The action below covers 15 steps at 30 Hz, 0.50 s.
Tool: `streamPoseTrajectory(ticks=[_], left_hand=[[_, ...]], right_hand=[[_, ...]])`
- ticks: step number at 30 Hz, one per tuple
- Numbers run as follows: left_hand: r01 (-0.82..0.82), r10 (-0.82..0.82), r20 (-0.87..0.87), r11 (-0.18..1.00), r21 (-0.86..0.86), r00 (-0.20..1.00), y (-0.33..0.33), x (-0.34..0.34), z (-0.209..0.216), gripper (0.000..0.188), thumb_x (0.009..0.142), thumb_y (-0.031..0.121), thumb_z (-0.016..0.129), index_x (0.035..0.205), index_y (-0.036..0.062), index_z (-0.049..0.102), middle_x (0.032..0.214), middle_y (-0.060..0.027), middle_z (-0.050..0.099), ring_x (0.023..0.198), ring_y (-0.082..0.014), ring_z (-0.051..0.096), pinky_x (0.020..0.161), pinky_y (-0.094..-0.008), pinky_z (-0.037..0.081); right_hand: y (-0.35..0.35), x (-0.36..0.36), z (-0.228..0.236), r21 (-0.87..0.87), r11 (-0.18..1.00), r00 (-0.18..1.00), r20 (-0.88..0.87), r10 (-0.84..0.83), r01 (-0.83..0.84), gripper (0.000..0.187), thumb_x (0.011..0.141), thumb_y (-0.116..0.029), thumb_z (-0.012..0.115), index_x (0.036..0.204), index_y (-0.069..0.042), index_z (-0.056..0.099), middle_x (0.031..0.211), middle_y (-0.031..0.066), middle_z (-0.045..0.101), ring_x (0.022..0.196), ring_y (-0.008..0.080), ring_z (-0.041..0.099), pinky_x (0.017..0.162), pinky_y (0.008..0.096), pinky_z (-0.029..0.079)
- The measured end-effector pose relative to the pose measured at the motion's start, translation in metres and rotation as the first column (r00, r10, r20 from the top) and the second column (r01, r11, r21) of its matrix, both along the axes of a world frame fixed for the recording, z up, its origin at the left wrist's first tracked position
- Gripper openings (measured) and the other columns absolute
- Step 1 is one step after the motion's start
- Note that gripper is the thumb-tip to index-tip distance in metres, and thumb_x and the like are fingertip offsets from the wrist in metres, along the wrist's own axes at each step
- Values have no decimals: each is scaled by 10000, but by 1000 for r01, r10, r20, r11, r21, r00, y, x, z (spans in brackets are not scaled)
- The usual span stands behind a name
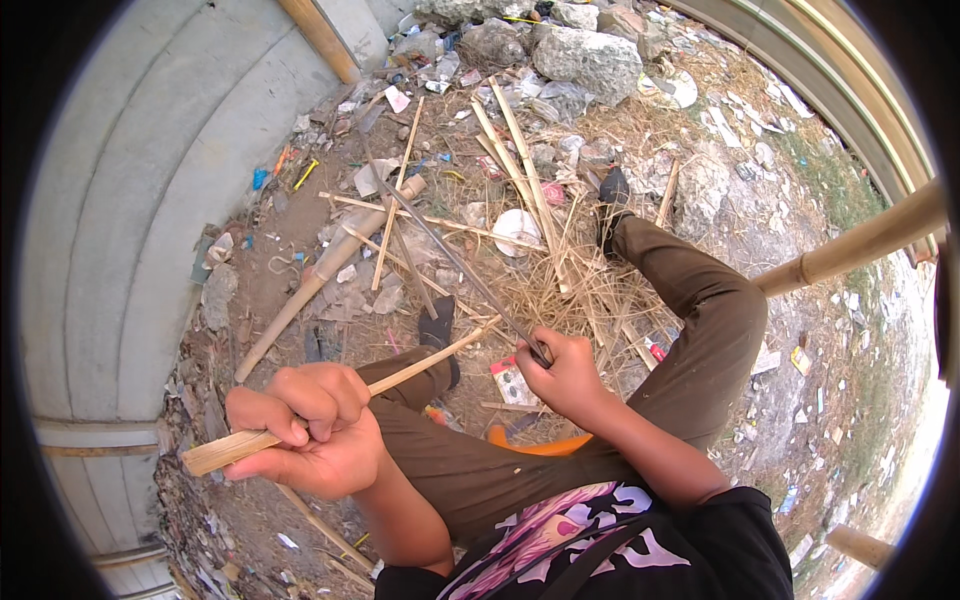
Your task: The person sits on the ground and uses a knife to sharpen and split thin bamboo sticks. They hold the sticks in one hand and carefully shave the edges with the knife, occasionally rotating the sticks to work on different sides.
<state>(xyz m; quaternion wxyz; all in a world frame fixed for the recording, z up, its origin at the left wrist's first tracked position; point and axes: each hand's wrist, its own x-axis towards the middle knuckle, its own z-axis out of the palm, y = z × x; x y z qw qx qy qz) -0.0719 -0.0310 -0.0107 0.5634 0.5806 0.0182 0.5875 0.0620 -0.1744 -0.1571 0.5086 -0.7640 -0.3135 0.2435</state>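
Observation:
My left hand (315, 425) is closed round a pale split bamboo strip (430, 372), its thick end sticking out past the thumb. The strip slants away to the right, thinning to a tip near my right hand. Closed on the dark grip of a long thin knife (470, 275) is my right hand (565, 378). The blade points up and to the left, over the scattered strips. Where the strip's tip comes close to the blade, I cannot tell whether they touch.
Several cut bamboo strips (522, 170) and a heap of shavings (530, 280) lie ahead of my spread legs (690, 290). A thick pole (310, 290) rests on the ground. Grey wall panels (150, 220) stand at left, rocks (588, 62) behind, a bamboo pole (855, 248) at right.

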Motion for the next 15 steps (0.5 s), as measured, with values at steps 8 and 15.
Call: streamPoseTrajectory(ticks=[8,15], left_hand=[[68,-67,23,997,-46,997,0,11,-2,534,1027,620,347,806,134,347,557,25,294,406,-57,149,362,-235,126],[8,-8,24,1000,-19,1000,3,2,2,535,1027,621,351,783,145,352,550,33,269,410,-57,137,364,-231,118]], right_hand=[[-12,-9,-98,-61,990,984,112,136,-129,173,842,-141,713,813,8,629,593,175,604,529,349,631,528,395,492],[16,12,-21,37,999,994,105,-10,6,151,843,-131,705,810,-9,623,596,151,606,506,301,626,530,380,492]])
